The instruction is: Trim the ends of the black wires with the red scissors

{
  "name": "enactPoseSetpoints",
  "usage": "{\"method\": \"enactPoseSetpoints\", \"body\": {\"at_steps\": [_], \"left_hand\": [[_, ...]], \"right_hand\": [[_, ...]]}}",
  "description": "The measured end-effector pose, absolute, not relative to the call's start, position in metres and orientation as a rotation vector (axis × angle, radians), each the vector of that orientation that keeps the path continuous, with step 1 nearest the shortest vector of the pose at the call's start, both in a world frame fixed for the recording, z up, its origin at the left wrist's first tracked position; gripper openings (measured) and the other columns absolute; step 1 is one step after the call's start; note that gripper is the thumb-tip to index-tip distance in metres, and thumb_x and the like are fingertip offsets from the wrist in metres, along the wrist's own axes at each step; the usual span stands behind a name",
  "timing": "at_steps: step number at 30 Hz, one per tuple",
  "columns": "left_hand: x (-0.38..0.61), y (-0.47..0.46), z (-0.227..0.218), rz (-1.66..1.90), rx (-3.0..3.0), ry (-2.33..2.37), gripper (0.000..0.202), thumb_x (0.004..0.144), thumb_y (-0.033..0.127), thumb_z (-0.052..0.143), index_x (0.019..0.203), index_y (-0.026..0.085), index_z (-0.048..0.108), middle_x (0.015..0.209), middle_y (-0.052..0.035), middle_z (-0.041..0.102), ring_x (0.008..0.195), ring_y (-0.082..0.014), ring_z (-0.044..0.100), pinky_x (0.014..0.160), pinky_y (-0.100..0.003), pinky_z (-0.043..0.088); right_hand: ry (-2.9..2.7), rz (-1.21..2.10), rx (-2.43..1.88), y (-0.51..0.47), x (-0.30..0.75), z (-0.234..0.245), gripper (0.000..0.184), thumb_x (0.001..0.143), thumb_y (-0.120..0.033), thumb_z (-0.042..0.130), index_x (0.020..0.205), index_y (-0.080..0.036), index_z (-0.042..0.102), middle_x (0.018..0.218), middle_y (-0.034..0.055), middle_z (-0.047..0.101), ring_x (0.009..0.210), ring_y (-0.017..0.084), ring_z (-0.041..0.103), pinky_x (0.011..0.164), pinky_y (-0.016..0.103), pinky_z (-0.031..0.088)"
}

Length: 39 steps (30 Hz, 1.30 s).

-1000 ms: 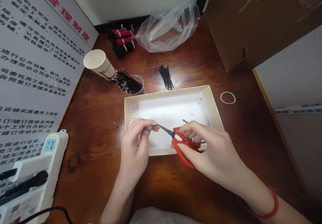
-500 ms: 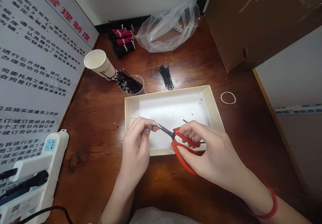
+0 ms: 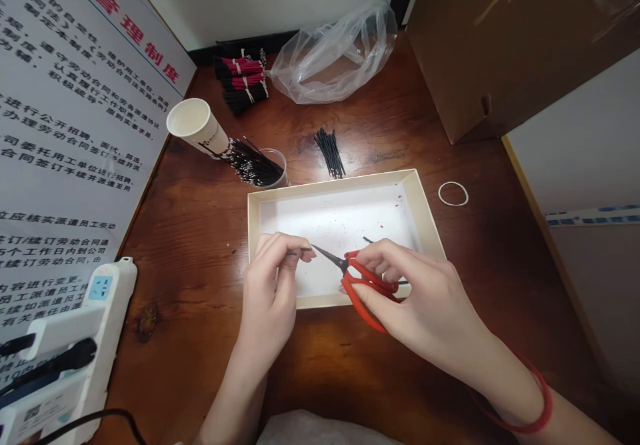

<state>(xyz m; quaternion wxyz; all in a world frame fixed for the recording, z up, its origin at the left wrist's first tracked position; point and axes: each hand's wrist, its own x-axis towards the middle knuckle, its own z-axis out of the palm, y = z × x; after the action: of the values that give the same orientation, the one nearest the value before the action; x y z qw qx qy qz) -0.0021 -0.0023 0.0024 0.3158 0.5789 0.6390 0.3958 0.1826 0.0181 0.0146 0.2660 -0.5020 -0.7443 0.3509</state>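
Note:
My left hand pinches a thin black wire between thumb and fingers, over the near left part of a shallow cream cardboard tray. My right hand holds red-handled scissors over the tray's near right corner. Their pointed dark blades stop just right of the wire's end, with a small gap between them. A second dark wire lies partly hidden behind my right hand. Small red and dark snippets are scattered on the tray's white floor.
Bundles of red-sleeved black wires and a plastic bag lie at the back. Nearer are loose black wires, a glass of wires, a fallen paper cup, a rubber band, and a power strip.
The scissor handles have closed toward each other since half a second ago, and the blades now look nearly shut. The scissor tips sit slightly apart from the wire end.

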Motion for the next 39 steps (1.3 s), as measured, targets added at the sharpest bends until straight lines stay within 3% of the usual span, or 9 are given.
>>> {"method": "enactPoseSetpoints", "body": {"at_steps": [7, 14, 19, 23, 29, 35, 39], "left_hand": [[-0.001, -0.002, 0.002, 1.064, 1.474, 1.68, 0.025, 0.098, 0.016, 0.048, 0.082, 0.023, 0.066, 0.075, -0.0019, 0.064, 0.076, -0.0178, 0.058, 0.07, -0.029, 0.045], [0.002, -0.005, 0.011, 1.227, 1.078, 1.61, 0.01, 0.088, 0.025, 0.068, 0.086, 0.023, 0.078, 0.068, 0.0, 0.071, 0.071, -0.0164, 0.066, 0.073, -0.029, 0.052], [0.0, -0.01, 0.024, 1.201, 0.703, 1.404, 0.005, 0.079, 0.024, 0.075, 0.077, 0.024, 0.079, 0.052, 0.0016, 0.065, 0.054, -0.0138, 0.061, 0.056, -0.026, 0.048], [0.002, -0.01, 0.03, 1.212, 0.562, 1.32, 0.007, 0.076, 0.022, 0.077, 0.07, 0.026, 0.079, 0.053, 0.0014, 0.067, 0.051, -0.011, 0.056, 0.052, -0.023, 0.044], [0.002, -0.011, 0.032, 1.226, 0.501, 1.273, 0.009, 0.073, 0.021, 0.08, 0.067, 0.027, 0.079, 0.051, 0.0023, 0.067, 0.051, -0.0113, 0.06, 0.053, -0.023, 0.048], [0.0, -0.01, 0.031, 1.219, 0.472, 1.211, 0.013, 0.072, 0.014, 0.078, 0.07, 0.027, 0.079, 0.053, 0.0042, 0.07, 0.058, -0.0112, 0.07, 0.065, -0.02, 0.056], [0.0, -0.009, 0.031, 1.208, 0.448, 1.194, 0.014, 0.071, 0.012, 0.078, 0.067, 0.026, 0.078, 0.054, 0.0049, 0.071, 0.055, -0.011, 0.071, 0.064, -0.019, 0.057]], "right_hand": [[-2.025, 0.871, -1.334, 0.019, 0.18, 0.019, 0.014, 0.079, -0.014, 0.068, 0.081, -0.02, 0.054, 0.062, -0.0054, 0.057, 0.053, 0.005, 0.051, 0.05, 0.017, 0.041], [-1.84, 0.953, -1.399, 0.022, 0.181, 0.012, 0.012, 0.08, -0.02, 0.069, 0.08, -0.018, 0.057, 0.065, -0.0034, 0.06, 0.053, 0.005, 0.052, 0.052, 0.017, 0.048], [-1.805, 1.001, -1.405, 0.022, 0.18, 0.009, 0.012, 0.08, -0.022, 0.069, 0.08, -0.018, 0.058, 0.065, -0.0026, 0.06, 0.054, 0.006, 0.053, 0.052, 0.018, 0.048], [-1.813, 0.99, -1.413, 0.023, 0.179, 0.008, 0.011, 0.079, -0.019, 0.069, 0.08, -0.018, 0.058, 0.063, -0.0038, 0.059, 0.051, 0.005, 0.049, 0.051, 0.018, 0.049], [-1.837, 0.993, -1.423, 0.024, 0.178, 0.007, 0.01, 0.081, -0.02, 0.067, 0.079, -0.019, 0.057, 0.061, -0.0038, 0.058, 0.051, 0.006, 0.049, 0.05, 0.018, 0.048], [-1.863, 0.978, -1.422, 0.023, 0.178, 0.008, 0.01, 0.081, -0.019, 0.066, 0.078, -0.019, 0.056, 0.06, -0.0045, 0.056, 0.051, 0.006, 0.051, 0.051, 0.018, 0.049], [-1.862, 0.985, -1.424, 0.023, 0.179, 0.008, 0.01, 0.081, -0.018, 0.066, 0.078, -0.019, 0.056, 0.059, -0.0048, 0.055, 0.049, 0.006, 0.048, 0.051, 0.018, 0.049]]}}
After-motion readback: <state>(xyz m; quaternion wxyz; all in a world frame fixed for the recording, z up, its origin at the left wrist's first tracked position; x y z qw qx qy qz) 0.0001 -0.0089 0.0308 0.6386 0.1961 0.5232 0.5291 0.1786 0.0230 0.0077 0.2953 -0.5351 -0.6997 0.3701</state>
